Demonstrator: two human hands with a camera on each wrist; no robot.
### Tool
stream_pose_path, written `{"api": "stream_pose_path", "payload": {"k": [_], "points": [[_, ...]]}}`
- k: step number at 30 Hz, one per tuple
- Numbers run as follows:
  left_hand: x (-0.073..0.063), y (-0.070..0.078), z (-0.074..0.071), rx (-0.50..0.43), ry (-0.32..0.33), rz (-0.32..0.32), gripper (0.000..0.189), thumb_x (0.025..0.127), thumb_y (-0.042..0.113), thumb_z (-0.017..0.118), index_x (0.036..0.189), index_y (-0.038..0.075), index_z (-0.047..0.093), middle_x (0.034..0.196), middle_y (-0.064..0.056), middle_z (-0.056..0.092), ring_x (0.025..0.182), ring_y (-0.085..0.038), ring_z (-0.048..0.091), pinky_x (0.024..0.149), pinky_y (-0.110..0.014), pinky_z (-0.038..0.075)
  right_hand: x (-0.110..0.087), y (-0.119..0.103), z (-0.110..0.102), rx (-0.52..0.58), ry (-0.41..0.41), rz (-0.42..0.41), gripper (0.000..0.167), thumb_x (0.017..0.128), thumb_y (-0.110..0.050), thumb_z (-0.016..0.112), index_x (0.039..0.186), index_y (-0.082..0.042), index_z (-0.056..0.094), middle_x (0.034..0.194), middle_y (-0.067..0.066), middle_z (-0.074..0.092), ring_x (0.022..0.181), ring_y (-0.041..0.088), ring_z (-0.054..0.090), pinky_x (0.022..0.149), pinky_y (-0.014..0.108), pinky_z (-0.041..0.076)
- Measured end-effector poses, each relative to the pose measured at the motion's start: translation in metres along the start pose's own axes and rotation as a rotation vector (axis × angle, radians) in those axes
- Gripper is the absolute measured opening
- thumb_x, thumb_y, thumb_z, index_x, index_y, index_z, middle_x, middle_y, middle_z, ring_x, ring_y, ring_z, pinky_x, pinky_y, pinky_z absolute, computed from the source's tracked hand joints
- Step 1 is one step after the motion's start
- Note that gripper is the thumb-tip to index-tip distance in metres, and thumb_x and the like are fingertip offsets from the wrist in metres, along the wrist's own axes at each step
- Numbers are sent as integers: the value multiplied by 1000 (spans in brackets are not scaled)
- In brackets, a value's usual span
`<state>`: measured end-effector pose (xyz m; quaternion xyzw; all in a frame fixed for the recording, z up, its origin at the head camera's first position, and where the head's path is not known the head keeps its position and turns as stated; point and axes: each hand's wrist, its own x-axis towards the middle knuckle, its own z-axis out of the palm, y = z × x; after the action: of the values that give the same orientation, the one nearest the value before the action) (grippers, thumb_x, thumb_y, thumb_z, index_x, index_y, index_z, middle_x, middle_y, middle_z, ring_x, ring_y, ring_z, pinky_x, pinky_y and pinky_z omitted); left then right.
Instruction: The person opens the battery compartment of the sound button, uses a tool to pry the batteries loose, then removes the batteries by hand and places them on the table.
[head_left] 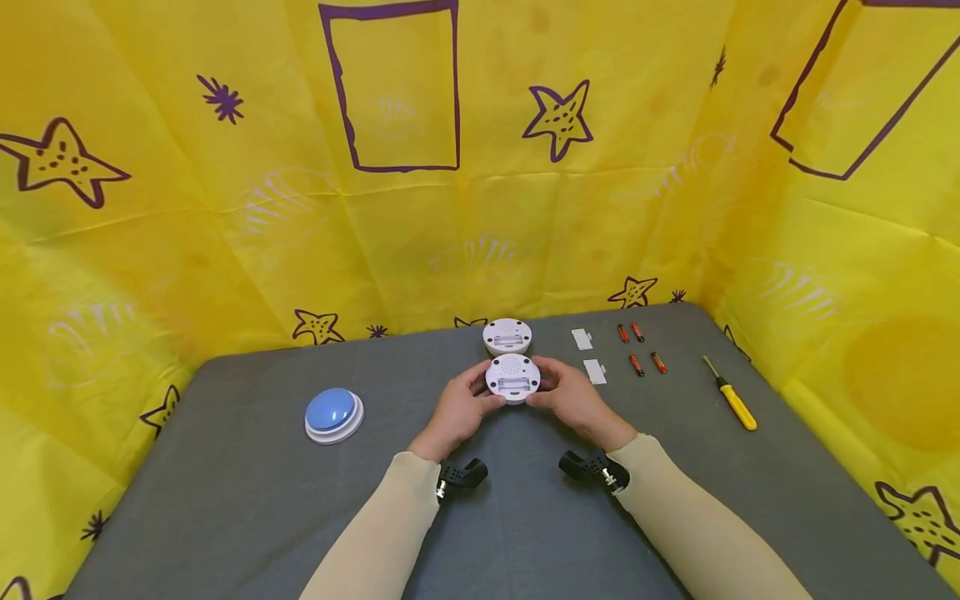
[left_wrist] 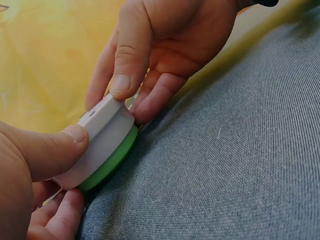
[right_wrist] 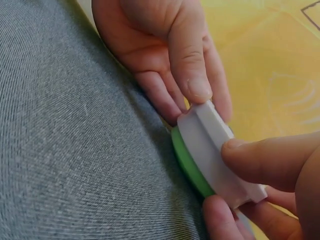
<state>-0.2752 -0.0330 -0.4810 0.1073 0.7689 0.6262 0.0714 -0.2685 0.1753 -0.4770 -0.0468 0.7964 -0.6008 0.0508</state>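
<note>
Both hands hold a round white push button [head_left: 513, 372] upside down, its green cap [left_wrist: 112, 162] facing the table in the left wrist view. An uncovered battery compartment shows on its upturned base. My left hand [head_left: 459, 406] grips the left side, thumb on the near rim and fingers beneath. From the other side my right hand [head_left: 575, 400] grips it the same way. Directly behind lies a second upturned white button [head_left: 507, 334], its compartment also uncovered. Two white battery covers [head_left: 582, 338] lie to the right, and several red-and-black batteries [head_left: 637, 364] are beyond them.
At the left stands a blue-topped push button [head_left: 331, 412], cap upward. A screwdriver [head_left: 731, 394] with a yellow handle lies near the right table edge. Yellow patterned cloth [head_left: 390, 217] rises behind and beside the grey table [head_left: 247, 492].
</note>
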Motion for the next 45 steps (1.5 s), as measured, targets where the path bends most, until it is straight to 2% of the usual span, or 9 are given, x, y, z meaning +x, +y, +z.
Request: {"api": "stream_pose_path", "payload": {"k": [6, 11, 18, 26, 33, 40, 45], "points": [[-1, -4, -1, 35, 0, -15, 70, 86, 1, 77, 148, 1, 44, 139, -18, 55, 120, -23, 58, 93, -32, 49, -1, 4, 3, 22, 4, -9, 72, 83, 7, 76, 147, 1, 44, 142, 19, 51, 122, 31, 56, 92, 37, 51], [-3, -6, -1, 27, 5, -10, 71, 86, 3, 78, 149, 3, 45, 138, -18, 55, 118, -23, 59, 93, -33, 50, -4, 7, 4, 43, 6, -14, 71, 85, 5, 75, 148, 0, 44, 142, 19, 51, 126, 30, 53, 96, 40, 48], [-1, -12, 2, -7, 5, 38, 71, 87, 4, 77, 150, 2, 43, 138, -20, 55, 115, -25, 61, 93, -33, 50, -4, 11, 3, 44, 15, -59, 70, 85, 5, 75, 148, 0, 44, 144, 17, 50, 129, 30, 50, 100, 43, 45], [-3, -14, 3, 16, -9, 62, 72, 89, 5, 76, 152, 3, 40, 141, -20, 53, 117, -24, 60, 93, -31, 49, -5, 14, 4, 31, 31, -75, 68, 86, 3, 74, 147, 0, 45, 144, 18, 50, 130, 31, 49, 101, 46, 43], [-4, -13, 0, 42, 18, 64, 72, 89, 7, 76, 152, 6, 41, 140, -18, 53, 117, -22, 60, 93, -30, 49, -3, 12, 6, 33, 29, -81, 67, 87, 1, 75, 147, -2, 46, 145, 17, 50, 131, 30, 48, 103, 45, 42], [-3, -16, 2, 41, 3, 101, 74, 90, 5, 75, 153, 3, 37, 142, -18, 52, 118, -23, 60, 93, -29, 49, -3, 13, 5, 39, 39, -79, 66, 86, 2, 75, 146, -2, 47, 144, 17, 50, 132, 31, 47, 103, 47, 41], [-3, -17, 3, 67, 11, 101, 74, 90, 6, 75, 154, 6, 37, 142, -17, 52, 117, -22, 60, 92, -29, 49, -3, 13, 5, 26, 44, -61, 66, 86, 0, 76, 146, -3, 48, 144, 16, 51, 132, 30, 47, 103, 46, 42]]}}
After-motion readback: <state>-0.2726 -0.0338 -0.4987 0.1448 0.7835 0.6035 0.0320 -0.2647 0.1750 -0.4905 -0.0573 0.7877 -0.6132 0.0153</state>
